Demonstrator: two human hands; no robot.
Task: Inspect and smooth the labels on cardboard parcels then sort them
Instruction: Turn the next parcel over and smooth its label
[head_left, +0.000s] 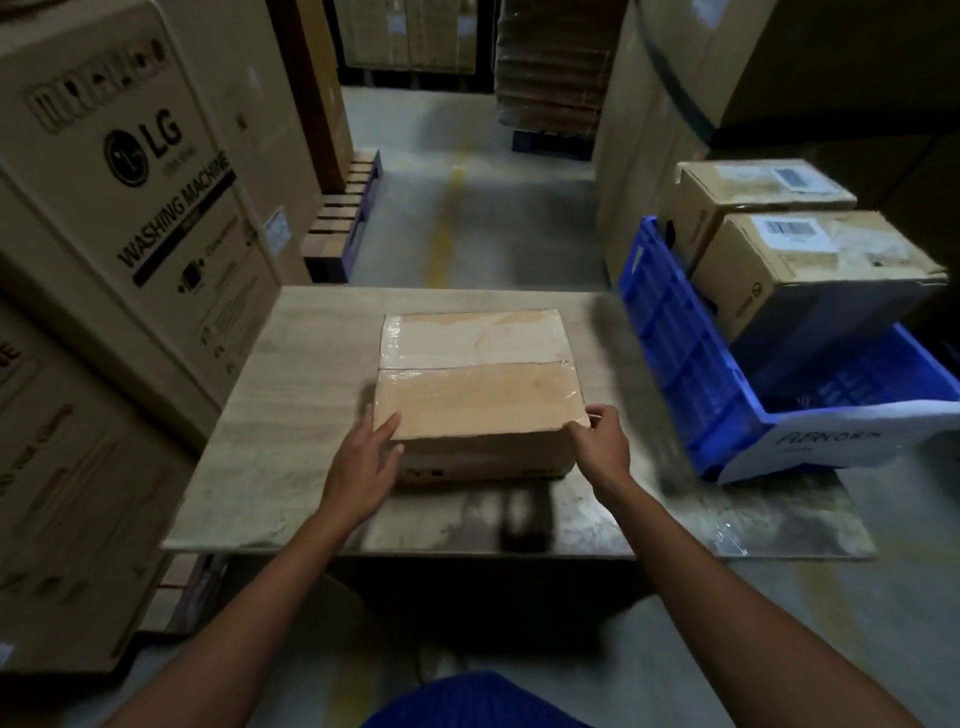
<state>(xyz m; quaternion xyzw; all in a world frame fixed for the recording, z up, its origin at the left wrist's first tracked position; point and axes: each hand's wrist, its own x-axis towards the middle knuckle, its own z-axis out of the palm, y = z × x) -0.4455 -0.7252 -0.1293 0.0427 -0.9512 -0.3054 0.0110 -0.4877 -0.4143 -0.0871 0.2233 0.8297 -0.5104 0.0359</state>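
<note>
A flat cardboard parcel (478, 384) wrapped in clear tape lies in the middle of a low wooden table (291, 415). No label shows on its top face. My left hand (363, 467) rests against its near left corner with straight fingers. My right hand (602, 447) grips the near right corner, thumb on top and fingers curled round the side. Two other parcels with white barcode labels stand at the right: one nearer (815, 280) and one behind it (748, 202).
A blue plastic crate (691, 364) holds the two labelled parcels and overlaps the table's right edge. Tall washing machine cartons (124, 208) stand close on the left. An aisle with a yellow floor line (447, 223) runs ahead between pallets.
</note>
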